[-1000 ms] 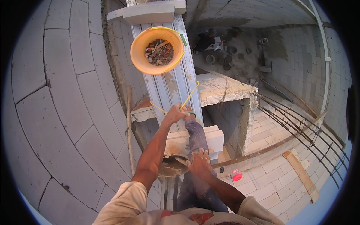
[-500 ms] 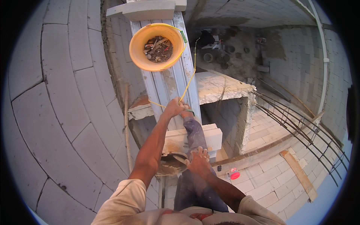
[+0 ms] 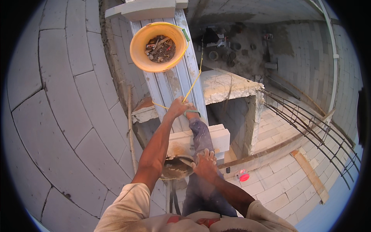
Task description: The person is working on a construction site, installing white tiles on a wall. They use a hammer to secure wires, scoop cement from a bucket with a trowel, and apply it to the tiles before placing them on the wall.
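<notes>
My left hand (image 3: 180, 107) is closed on a thin yellow rope (image 3: 192, 87), beside my foot in a green-strapped sandal (image 3: 192, 112). One length of the rope runs up and away to the right; another goes left under the hand. Spread over the shin of my dark, dusty trouser leg (image 3: 201, 135), my right hand (image 3: 205, 166) rests with fingers apart. Close to its thumb, a pale handle-like piece (image 3: 187, 161) lies over a dark bucket (image 3: 174, 170) holding grey-brown material. Farther ahead, an orange bucket (image 3: 137, 50) with sticks and debris stands on a ribbed pale plank (image 3: 174, 83).
Pale blocks (image 3: 220, 140) lie under my leg, and more blocks (image 3: 150, 11) sit at the plank's far end. A block wall (image 3: 58, 116) rises at left. Rough concrete (image 3: 232, 91) and protruding rebar (image 3: 309, 131) are at right. Below is a deep floor with buckets (image 3: 213, 56).
The view has shifted slightly. My left hand has moved a little up and left, baring more of the sandal strap. More of the dark bucket shows; my right hand stays on the leg.
</notes>
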`<state>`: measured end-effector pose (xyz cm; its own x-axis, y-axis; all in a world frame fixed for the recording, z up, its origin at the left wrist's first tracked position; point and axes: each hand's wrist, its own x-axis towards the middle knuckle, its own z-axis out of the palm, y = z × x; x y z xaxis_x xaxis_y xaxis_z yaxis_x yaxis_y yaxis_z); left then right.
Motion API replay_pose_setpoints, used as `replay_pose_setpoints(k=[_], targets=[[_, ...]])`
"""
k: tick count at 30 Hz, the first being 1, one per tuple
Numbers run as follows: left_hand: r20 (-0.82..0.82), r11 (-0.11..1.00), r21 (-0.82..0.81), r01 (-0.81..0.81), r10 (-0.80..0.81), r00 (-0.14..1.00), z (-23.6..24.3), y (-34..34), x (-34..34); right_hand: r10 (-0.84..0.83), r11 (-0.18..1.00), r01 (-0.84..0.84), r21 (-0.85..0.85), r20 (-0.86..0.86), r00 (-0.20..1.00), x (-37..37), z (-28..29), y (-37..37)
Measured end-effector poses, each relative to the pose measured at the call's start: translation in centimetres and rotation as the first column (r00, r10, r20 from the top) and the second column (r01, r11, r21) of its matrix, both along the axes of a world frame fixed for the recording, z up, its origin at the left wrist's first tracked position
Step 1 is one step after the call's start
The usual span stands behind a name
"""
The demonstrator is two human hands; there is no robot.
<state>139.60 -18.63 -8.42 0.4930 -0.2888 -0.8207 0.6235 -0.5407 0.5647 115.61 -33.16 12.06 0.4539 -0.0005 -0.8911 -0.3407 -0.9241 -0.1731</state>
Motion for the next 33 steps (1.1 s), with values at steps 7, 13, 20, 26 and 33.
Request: replay_pose_setpoints(k=[7,13,20,26,33], targets=[[0.001,1.0,0.004,-0.03,0.03,1.0,0.5,0.5,-0.8,0.014,1.0,-0.013,-0.008,0.081,0.997,0.1,0.3,0.0],[0.024,0.998,0.004,-0.058,0.058,0.998,1.0,0.4,-1.0,0.004,1.0,-0.005,0.012,0.053,0.999,0.4,0.4,-0.4],[0.002,0.996,-0.021,-0.092,0.092,0.996,0.2,-0.4,-0.9,0.0,1.0,0.0,0.024,0.016,1.0,1.4,0.8,-0.9],[0.066,1.0,-0.025,0.0,0.002,0.998,1.1,-1.2,0.2,-0.005,1.0,0.005,0.017,0.043,0.999,1.2,0.6,-0.9],[0.055,0.999,0.0,-0.036,0.036,0.998,1.3,-1.7,-0.2,0.03,0.999,-0.028,-0.026,0.094,0.995,1.0,0.6,-1.1]])
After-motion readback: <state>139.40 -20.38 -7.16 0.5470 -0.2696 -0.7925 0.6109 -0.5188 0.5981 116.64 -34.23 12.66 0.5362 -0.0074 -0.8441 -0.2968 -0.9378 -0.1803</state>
